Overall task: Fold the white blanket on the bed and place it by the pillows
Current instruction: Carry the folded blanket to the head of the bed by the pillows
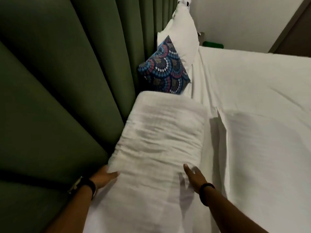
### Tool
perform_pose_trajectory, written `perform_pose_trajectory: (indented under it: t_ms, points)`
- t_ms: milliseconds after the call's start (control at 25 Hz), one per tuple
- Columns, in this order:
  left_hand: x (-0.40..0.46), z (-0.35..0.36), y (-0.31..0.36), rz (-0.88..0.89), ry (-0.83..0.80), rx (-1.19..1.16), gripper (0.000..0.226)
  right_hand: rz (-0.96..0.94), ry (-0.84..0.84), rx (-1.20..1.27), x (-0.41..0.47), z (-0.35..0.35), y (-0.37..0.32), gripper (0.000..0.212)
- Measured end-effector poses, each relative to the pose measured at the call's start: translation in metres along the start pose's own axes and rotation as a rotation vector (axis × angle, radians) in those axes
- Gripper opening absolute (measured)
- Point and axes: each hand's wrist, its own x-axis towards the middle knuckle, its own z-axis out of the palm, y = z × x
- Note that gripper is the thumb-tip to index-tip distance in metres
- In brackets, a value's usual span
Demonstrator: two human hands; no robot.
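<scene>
The white blanket (pixel 161 132) lies folded into a thick oblong bundle on the bed, along the green headboard. Its far end touches a blue patterned cushion (pixel 165 69), and a white pillow (pixel 182 36) stands upright behind that cushion. My left hand (pixel 105 176) is at the bundle's near left corner, fingers partly under its edge. My right hand (pixel 193 178) rests flat on the bundle's near right side, fingers spread. The frame is slightly blurred.
A padded green headboard (pixel 50 98) and green curtain (pixel 127 22) fill the left. The white bed sheet (pixel 260 115) spreads to the right, with a turned-back flap. A green object (pixel 212 44) sits by the white wall beyond the bed.
</scene>
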Motion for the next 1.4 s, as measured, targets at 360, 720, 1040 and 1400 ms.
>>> perform_pose_trajectory:
  t_ms: [360, 720, 1040, 1400]
  points:
    - [0.015, 0.041, -0.009, 0.015, 0.243, 0.168, 0.067, -0.079, -0.013, -0.138, 0.008, -0.001, 0.005, 0.087]
    - [-0.052, 0.183, 0.133, 0.403, 0.022, 0.063, 0.046, -0.349, 0.602, 0.074, -0.056, -0.212, 0.006, 0.040]
    - [-0.091, 0.351, 0.225, 0.159, -0.328, -0.060, 0.112, 0.085, 0.665, 0.032, -0.044, -0.387, 0.128, 0.109]
    - [-0.093, 0.421, 0.225, -0.084, -0.141, -0.227, 0.142, 0.041, 0.438, 0.241, -0.008, -0.404, 0.175, 0.084]
